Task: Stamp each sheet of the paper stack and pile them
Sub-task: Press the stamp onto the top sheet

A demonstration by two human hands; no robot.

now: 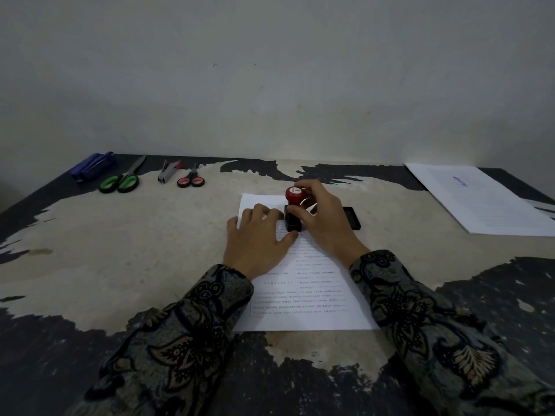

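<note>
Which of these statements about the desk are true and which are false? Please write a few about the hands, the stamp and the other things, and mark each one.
1. The right hand grips the stamp, which stands on the printed sheet. True.
2. The left hand holds the green-handled scissors. False: it rests flat on the sheet; the scissors lie untouched at the far left.
3. The black ink pad lies just right of the right hand. True.
4. The second pile of paper lies at the far left of the table. False: it lies at the far right.
5. The stamp's knob is blue. False: it is red.
</note>
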